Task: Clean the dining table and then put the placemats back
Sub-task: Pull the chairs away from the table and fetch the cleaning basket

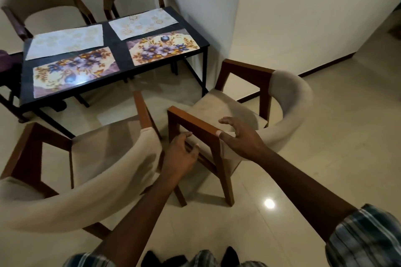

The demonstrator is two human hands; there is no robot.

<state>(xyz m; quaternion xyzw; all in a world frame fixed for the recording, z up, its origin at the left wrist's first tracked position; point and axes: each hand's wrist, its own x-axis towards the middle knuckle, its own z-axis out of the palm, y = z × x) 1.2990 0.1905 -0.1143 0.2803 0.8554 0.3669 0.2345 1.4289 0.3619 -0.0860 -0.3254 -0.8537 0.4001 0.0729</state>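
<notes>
- Setting is identified as the dining corner of a home.
- A dark-topped dining table [122, 58] is set against cream walls [282, 17].
- 4 placemats [162, 46] are laid on it, 2 floral and 2 pale, 1 for each seat.
- 4 wooden chairs [227, 102] with beige upholstery are seen, 2 at the far side and 2 drawn back on the near side.
- A glossy tiled floor [325, 136] and a dark skirting board [325, 65] are noted; no work or shop fittings are shown.
</notes>
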